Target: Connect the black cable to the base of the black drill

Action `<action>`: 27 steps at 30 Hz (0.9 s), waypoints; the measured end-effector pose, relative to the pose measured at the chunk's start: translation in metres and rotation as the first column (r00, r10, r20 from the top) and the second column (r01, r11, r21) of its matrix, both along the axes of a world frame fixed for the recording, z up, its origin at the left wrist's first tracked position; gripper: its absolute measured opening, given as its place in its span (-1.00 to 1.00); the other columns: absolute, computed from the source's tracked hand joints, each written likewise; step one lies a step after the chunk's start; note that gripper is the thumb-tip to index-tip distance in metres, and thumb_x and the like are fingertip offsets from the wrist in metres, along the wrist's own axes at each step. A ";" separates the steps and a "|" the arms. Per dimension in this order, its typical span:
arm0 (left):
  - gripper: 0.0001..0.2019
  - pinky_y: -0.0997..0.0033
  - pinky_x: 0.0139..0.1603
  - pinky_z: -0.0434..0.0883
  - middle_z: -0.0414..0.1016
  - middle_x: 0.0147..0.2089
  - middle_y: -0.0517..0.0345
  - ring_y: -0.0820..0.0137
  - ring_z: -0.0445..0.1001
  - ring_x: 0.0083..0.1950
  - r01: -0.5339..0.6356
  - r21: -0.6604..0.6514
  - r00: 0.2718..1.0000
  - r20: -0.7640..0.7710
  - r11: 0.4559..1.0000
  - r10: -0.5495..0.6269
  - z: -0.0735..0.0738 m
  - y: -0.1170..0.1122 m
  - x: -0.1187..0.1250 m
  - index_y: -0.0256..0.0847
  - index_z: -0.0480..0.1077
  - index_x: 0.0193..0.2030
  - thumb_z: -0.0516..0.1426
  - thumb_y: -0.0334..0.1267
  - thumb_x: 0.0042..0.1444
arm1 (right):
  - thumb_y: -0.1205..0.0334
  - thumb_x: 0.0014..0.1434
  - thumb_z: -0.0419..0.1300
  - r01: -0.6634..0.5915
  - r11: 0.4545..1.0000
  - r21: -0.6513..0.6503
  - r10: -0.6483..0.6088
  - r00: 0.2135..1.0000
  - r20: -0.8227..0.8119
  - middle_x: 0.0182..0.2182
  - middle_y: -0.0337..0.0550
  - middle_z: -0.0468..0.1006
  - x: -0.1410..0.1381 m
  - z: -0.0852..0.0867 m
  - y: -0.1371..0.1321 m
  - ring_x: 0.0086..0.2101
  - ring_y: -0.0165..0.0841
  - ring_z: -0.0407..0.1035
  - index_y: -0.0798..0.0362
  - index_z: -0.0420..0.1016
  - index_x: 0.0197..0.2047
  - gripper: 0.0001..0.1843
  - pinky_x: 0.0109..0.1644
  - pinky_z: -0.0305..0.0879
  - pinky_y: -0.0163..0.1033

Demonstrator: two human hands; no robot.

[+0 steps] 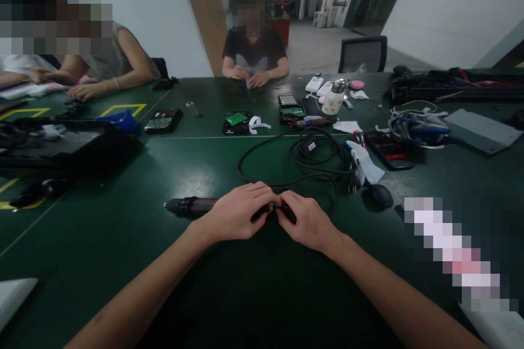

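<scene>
A black electric screwdriver lies on the green table, its tip pointing left. My left hand is closed round its rear end. My right hand is closed on the black plug of the black cable, right at the tool's rear. The two hands meet fingertip to fingertip. The cable runs away from my hands in loose loops toward the middle of the table.
Hard drives with green boards, a white bottle, a black remote, a mouse and a black tray lie around. One person sits opposite, another at the left.
</scene>
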State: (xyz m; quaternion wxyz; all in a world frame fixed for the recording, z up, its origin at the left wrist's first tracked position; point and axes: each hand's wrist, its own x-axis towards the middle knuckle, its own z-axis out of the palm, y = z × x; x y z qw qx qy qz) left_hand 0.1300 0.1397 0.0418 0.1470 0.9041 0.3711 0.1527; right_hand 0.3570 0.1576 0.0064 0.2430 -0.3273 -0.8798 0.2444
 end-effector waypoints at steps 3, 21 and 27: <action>-0.75 0.21 0.06 0.43 0.49 -0.02 0.11 0.28 0.45 0.03 -0.015 0.009 1.000 -0.008 1.000 0.015 -0.002 0.000 0.000 -0.12 0.37 0.08 0.12 -0.35 0.28 | 0.35 0.35 0.16 -0.004 1.000 -0.009 0.004 1.000 0.000 -0.25 -0.19 0.47 0.000 0.000 0.000 -0.33 -0.34 0.37 0.00 0.35 -0.12 -0.92 -0.26 0.27 -0.24; -0.72 0.20 0.12 0.40 0.47 0.03 0.12 0.29 0.42 0.05 -0.008 -0.023 1.000 -0.021 1.000 0.008 0.000 0.000 -0.001 -0.13 0.35 0.09 0.14 -0.39 0.25 | 0.36 0.35 0.17 0.002 1.000 -0.016 -0.002 1.000 0.017 -0.25 -0.21 0.44 -0.001 -0.002 0.000 -0.33 -0.35 0.34 0.00 0.32 -0.12 -0.90 -0.25 0.22 -0.24; -0.75 0.17 0.10 0.39 0.47 0.01 0.12 0.26 0.42 0.05 -0.027 0.004 0.999 -0.047 1.000 0.028 -0.002 0.000 -0.001 -0.13 0.35 0.09 0.14 -0.33 0.28 | 0.37 0.34 0.17 -0.016 1.000 -0.015 0.016 1.000 0.016 -0.25 -0.20 0.43 -0.001 -0.002 0.001 -0.31 -0.34 0.34 0.01 0.31 -0.12 -0.89 -0.24 0.21 -0.24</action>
